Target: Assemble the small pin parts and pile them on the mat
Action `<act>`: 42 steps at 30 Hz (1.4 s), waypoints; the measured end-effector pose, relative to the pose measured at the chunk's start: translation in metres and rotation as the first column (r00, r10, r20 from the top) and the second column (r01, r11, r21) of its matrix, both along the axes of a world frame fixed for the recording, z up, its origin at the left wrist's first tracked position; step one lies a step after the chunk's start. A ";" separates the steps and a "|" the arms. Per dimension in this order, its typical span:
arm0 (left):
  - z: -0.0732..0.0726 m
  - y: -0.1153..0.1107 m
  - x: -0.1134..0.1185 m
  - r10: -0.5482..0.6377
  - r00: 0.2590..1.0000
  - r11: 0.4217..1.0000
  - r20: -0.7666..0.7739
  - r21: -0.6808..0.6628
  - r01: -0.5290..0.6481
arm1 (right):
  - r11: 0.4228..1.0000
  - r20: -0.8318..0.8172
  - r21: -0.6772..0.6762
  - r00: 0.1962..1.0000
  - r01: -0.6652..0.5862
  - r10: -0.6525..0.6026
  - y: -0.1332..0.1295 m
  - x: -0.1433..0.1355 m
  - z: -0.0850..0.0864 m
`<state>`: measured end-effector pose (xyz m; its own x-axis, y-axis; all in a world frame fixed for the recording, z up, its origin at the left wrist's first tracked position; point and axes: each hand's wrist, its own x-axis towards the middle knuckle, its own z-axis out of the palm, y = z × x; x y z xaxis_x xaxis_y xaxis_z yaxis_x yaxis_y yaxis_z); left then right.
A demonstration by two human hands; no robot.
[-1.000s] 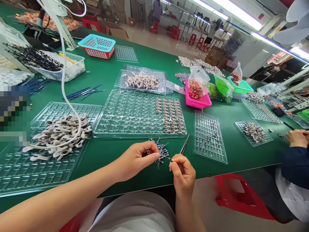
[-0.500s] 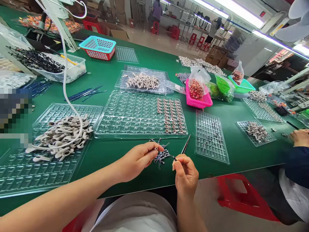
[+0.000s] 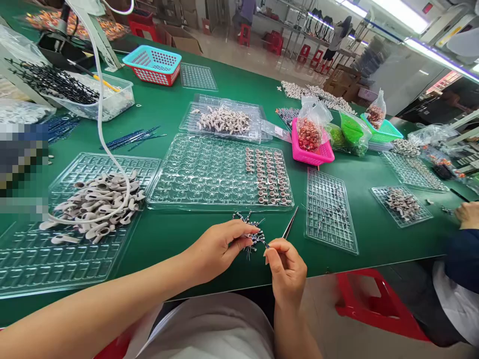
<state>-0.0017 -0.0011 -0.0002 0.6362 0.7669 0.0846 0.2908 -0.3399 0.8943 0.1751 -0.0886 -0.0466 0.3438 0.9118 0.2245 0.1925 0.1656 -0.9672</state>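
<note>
My left hand (image 3: 220, 249) is closed in a pinch; the fingers mostly hide the small grey earbud shell glimpsed there a moment ago. My right hand (image 3: 288, 269) is closed around tweezers (image 3: 290, 223), their tips pointing up and away. Its thumb and forefinger also pinch a small dark wired part (image 3: 267, 245), close to the left fingertips. Behind the hands lies a pile of small wired parts (image 3: 247, 217). Beyond that, a clear blister tray (image 3: 202, 174) carries rows of earbud shells (image 3: 271, 172) at its right end.
Grey earbud shells (image 3: 101, 202) are heaped on a left tray. More shells (image 3: 224, 119) lie on stacked trays behind. A pink basket (image 3: 313, 155) and a tray of tiny parts (image 3: 331, 212) stand right. A white cable (image 3: 100, 109) hangs at left. A co-worker's hand (image 3: 467, 214) is far right.
My hands have drawn slightly closer together, and the left fingers now cover the shell that showed between them. The view has shifted a little.
</note>
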 end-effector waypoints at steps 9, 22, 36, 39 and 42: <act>0.001 0.000 0.000 -0.012 1.000 1.000 0.008 0.021 0.011 | 1.000 0.006 -0.001 1.000 0.018 -0.018 0.001 -0.001 0.002; -0.003 0.000 0.001 0.002 1.000 1.000 -0.022 0.029 -0.001 | 1.000 0.050 -0.009 0.999 0.022 -0.022 0.000 -0.001 0.000; 0.005 0.000 0.000 0.021 0.996 0.989 -0.090 -0.144 -0.034 | 0.998 0.127 0.046 0.991 0.046 -0.051 0.000 -0.004 0.002; 0.006 0.001 0.001 0.039 0.992 0.991 -0.117 -0.120 -0.053 | 0.998 0.137 0.059 0.990 0.027 -0.035 0.000 -0.004 0.002; 0.009 0.002 0.002 0.039 0.989 0.995 -0.140 -0.080 -0.051 | 0.998 0.148 0.068 0.989 0.010 -0.020 0.000 -0.004 0.002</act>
